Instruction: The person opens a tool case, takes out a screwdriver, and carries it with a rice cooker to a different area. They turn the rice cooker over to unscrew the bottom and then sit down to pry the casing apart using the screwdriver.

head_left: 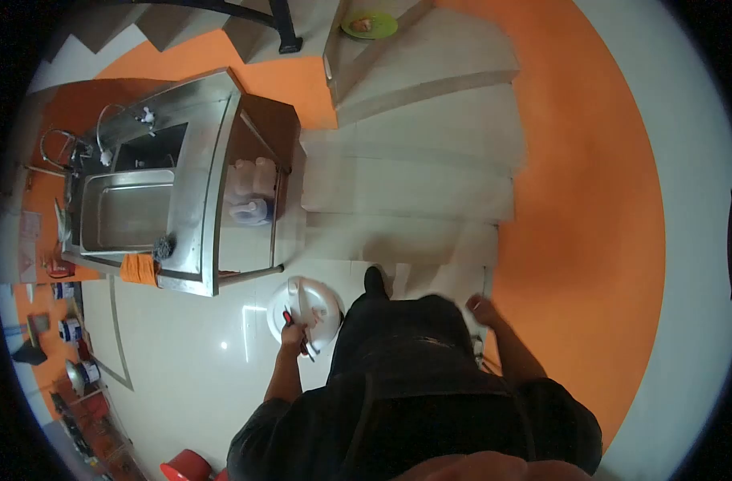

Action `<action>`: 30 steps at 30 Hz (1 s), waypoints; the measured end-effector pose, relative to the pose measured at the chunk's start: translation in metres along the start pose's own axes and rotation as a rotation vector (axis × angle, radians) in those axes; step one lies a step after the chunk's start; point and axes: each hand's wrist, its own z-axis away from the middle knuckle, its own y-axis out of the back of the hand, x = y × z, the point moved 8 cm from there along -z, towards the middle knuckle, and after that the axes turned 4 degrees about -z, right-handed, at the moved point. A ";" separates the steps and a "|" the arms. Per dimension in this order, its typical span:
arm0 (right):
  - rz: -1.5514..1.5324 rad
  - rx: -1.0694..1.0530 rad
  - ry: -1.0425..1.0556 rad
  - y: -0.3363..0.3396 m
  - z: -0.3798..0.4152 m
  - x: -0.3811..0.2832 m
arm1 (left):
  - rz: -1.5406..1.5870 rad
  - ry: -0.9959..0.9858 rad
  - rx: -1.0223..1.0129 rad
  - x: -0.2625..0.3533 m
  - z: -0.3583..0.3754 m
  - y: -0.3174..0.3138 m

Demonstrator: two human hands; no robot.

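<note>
My left hand (pixel 294 335) is closed around a slim tool with red and black parts (pixel 287 318) and a pale strip jutting out below; its exact kind is too small to make out. Beneath and beside that hand is a white round container (pixel 306 293) on the floor, with small pinkish bits on its upper surface. My right hand (pixel 480 309) hangs by the orange wall at my other side, fingers curled in. Whether anything is inside those fingers is hidden.
Tiled steps (pixel 406 188) rise ahead, with a green plate (pixel 370 25) holding food higher up. To the left stands a steel sink unit (pixel 209 184) with an orange cloth (pixel 139 269) and a scrubber (pixel 164 247). An orange wall (pixel 582 200) borders the right. A red tub (pixel 186 465) sits behind.
</note>
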 end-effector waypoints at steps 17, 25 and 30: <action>0.615 -0.431 0.474 0.169 -0.560 -0.365 | 0.868 0.030 0.299 0.319 -0.012 -0.215; 1.185 -0.380 1.257 0.026 -0.642 -0.370 | 1.148 0.088 0.475 0.265 -0.056 -0.273; 1.004 -0.384 1.392 0.018 -0.714 -0.342 | 1.252 0.055 0.551 0.247 -0.084 -0.308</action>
